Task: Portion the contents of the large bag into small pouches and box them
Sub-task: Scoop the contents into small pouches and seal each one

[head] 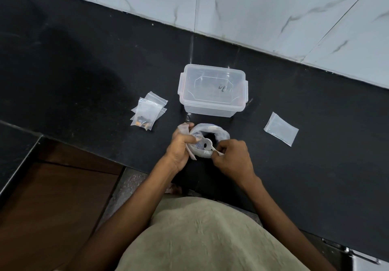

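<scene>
The large bag (221, 133), its rim rolled down, stands on the black counter (84, 81) near the front edge. My left hand (179, 148) grips a small clear pouch (185, 131) against the bag's left rim. My right hand (233, 157) pinches the handle of a white plastic spoon (208, 144), whose bowl sits over the bag's mouth. A clear plastic box (212, 91) with its lid on stands just behind the bag. A small stack of pouches (148, 110) lies to the left, the top one holding dark bits. One flat pouch (281, 128) lies at the right.
White marble-look wall tiles (252, 7) run behind the counter. A lower black ledge (14, 144) and a brown wooden surface (52, 207) sit at the lower left. A metal fitting (349, 251) shows at the bottom right corner.
</scene>
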The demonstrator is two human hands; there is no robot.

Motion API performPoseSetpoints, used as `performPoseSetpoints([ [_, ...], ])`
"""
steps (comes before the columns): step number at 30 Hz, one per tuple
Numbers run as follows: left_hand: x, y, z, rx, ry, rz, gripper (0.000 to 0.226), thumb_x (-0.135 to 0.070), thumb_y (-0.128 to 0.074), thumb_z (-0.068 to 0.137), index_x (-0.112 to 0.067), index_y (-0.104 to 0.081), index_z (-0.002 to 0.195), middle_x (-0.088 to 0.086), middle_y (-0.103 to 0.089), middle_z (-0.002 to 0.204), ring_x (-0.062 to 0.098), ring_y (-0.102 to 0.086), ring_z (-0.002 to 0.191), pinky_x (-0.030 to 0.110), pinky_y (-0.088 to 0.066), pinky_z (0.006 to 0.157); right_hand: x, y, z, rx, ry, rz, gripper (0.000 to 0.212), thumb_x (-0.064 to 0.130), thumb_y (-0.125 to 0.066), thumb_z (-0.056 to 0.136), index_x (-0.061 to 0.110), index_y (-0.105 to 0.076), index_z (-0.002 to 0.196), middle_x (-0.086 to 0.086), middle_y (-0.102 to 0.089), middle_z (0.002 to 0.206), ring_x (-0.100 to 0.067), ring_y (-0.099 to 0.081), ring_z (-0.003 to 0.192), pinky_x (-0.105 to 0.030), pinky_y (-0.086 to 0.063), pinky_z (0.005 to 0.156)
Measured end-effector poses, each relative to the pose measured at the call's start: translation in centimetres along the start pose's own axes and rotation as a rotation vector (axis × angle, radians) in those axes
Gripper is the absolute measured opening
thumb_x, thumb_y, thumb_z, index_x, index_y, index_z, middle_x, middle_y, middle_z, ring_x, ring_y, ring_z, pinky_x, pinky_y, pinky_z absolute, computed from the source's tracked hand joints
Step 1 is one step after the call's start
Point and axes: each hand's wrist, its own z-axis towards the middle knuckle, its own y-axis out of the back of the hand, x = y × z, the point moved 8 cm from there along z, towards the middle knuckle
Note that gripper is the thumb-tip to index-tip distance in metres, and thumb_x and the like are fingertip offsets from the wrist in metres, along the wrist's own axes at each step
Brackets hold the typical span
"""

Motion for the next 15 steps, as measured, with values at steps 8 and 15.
performPoseSetpoints([
  [8, -1.6, 1.2, 0.1, -0.294, -0.217, 0.637, 0.035, 0.002, -0.069, 0.074, -0.022, -0.055, 0.094, 0.0, -0.064, 0.091, 0.016, -0.06, 0.08, 0.033, -0.054, 0.071, 1.1, 1.6, -0.3, -0.152, 0.153, 0.044, 0.029, 0.012, -0.069, 0.075, 0.014, -0.051, 0.053, 0.004, -0.047, 0.048, -0.015, -0.044, 0.044, -0.03, -0.038, 0.045],
  [15, -1.7, -0.4, 0.4, -0.178, -0.21, 0.666, 0.033, 0.003, -0.067, 0.079, -0.021, -0.058, 0.1, 0.0, -0.067, 0.094, 0.016, -0.063, 0.082, 0.032, -0.055, 0.066, 2.8, 0.8, 0.5, -0.103, 0.286, -0.324, 0.035, 0.007, -0.072, 0.067, 0.016, -0.04, 0.054, -0.004, -0.053, 0.054, -0.029, -0.048, 0.045, -0.028, -0.028, 0.047],
])
